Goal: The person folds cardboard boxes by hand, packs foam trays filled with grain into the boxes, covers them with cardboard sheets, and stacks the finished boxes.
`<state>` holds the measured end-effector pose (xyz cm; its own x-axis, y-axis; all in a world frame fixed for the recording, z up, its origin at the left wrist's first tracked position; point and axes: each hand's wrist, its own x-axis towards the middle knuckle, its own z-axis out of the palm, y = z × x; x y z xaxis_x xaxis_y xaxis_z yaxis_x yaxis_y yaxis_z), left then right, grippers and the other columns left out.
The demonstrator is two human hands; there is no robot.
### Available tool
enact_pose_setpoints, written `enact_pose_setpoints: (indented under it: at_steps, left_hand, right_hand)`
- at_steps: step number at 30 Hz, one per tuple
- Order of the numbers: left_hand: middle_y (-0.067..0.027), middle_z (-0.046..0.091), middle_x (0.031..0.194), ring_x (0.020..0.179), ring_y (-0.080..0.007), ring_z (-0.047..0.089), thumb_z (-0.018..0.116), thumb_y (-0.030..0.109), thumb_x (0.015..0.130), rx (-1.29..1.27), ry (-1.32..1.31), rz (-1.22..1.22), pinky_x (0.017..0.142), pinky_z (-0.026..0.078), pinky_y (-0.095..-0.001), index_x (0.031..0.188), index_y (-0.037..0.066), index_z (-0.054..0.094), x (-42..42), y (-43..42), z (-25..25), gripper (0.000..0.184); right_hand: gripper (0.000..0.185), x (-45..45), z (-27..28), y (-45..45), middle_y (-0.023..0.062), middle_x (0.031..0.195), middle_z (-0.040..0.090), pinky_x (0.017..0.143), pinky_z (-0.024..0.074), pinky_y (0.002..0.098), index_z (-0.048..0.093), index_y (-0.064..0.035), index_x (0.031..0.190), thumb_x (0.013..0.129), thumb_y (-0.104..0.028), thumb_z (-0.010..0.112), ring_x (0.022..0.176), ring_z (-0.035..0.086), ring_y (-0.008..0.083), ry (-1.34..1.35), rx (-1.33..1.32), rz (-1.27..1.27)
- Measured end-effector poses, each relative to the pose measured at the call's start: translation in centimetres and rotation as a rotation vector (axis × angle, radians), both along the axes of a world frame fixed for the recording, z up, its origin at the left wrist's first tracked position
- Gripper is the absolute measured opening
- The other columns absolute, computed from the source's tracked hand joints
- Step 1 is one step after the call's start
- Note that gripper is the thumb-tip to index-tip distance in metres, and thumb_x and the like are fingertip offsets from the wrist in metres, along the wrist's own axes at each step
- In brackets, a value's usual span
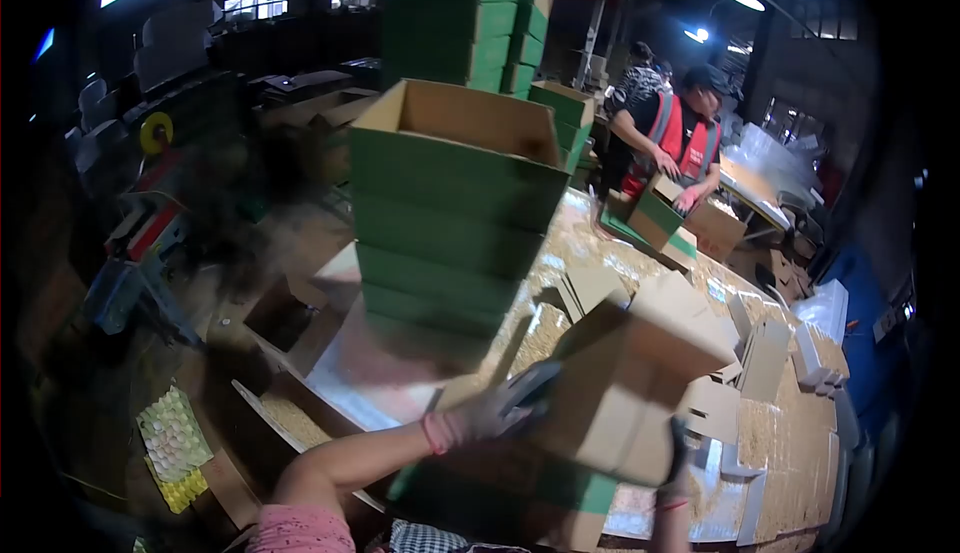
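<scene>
A brown cardboard box, blurred by motion, is tilted between my two hands. My left hand, in a grey glove with a pink cuff, grips its left side; the fingertips are smeared. Against the right side is my right hand, also gloved and partly hidden by the box. Just under and in front of it lies a green cardboard box near my body. To the left of my hands rises a stack of nested green boxes, the top one open.
The table bears loose grain-like filler and cardboard divider pieces. Across it, a person in a red vest handles a green and brown box. Egg trays sit low at the left, near a filler bin.
</scene>
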<state>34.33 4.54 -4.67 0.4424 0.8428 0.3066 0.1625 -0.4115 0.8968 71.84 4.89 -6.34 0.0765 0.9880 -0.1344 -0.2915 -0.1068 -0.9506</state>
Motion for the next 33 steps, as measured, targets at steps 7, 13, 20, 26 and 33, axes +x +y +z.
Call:
enact_pose_setpoints:
  at_steps: [7,13,20,26,33]
  left_hand:
    - [-0.0113,0.047,0.136,0.125,-0.0163,0.046,0.049,0.022,0.099,0.115,-0.946,0.589,0.101,0.043,-0.0299,0.144,0.005,0.033,-18.1,4.7,14.1,0.051]
    - [-0.0162,0.046,0.142,0.127,-0.0208,0.048,0.062,0.003,0.084,0.424,-0.281,0.818,0.103,0.038,-0.0306,0.148,0.008,0.027,-22.8,8.2,12.7,0.073]
    - [-0.0153,0.023,0.155,0.137,-0.0229,0.032,0.056,0.035,0.093,0.640,-0.480,0.744,0.109,0.032,-0.0348,0.152,0.005,0.015,-25.8,11.0,7.6,0.077]
    - [-0.0191,0.047,0.135,0.122,-0.0327,0.049,0.061,0.048,0.086,-0.157,1.134,1.345,0.099,0.042,-0.0395,0.146,0.012,0.030,-27.9,-1.4,-3.2,0.077]
    - [-0.0123,0.068,0.084,0.070,-0.0307,0.067,0.054,0.015,0.083,-0.064,1.156,0.975,0.065,0.053,-0.0451,0.138,0.012,0.042,-20.1,-7.1,-12.5,0.057]
  right_hand:
    - [0.052,-6.8,18.9,15.9,0.0130,0.140,0.048,0.111,0.0345,0.0389,0.044,0.0001,0.139,0.099,-0.034,0.044,0.129,0.045,0.0233,0.121,0.541,0.338]
    - [0.057,-20.4,20.8,25.7,0.0123,0.138,0.050,0.109,0.0374,0.0404,0.045,-0.0013,0.137,0.097,-0.042,0.047,0.128,0.047,0.0237,0.132,0.450,0.590]
    - [0.058,-27.2,20.5,24.9,0.0101,0.128,0.058,0.096,0.0483,0.0397,0.053,-0.0039,0.129,0.095,-0.051,0.048,0.114,0.057,0.0241,0.172,0.107,0.722]
    - [0.049,-7.4,10.7,18.5,0.0035,0.128,0.053,0.095,0.0476,0.0368,0.044,-0.0194,0.140,0.100,-0.048,0.039,0.116,0.055,0.0212,0.054,0.102,0.282]
    - [0.045,6.4,-6.0,-0.6,0.0054,0.120,0.057,0.088,0.0482,0.0349,0.050,-0.0162,0.133,0.096,-0.042,0.050,0.105,0.058,0.0195,-0.047,-0.351,0.017]
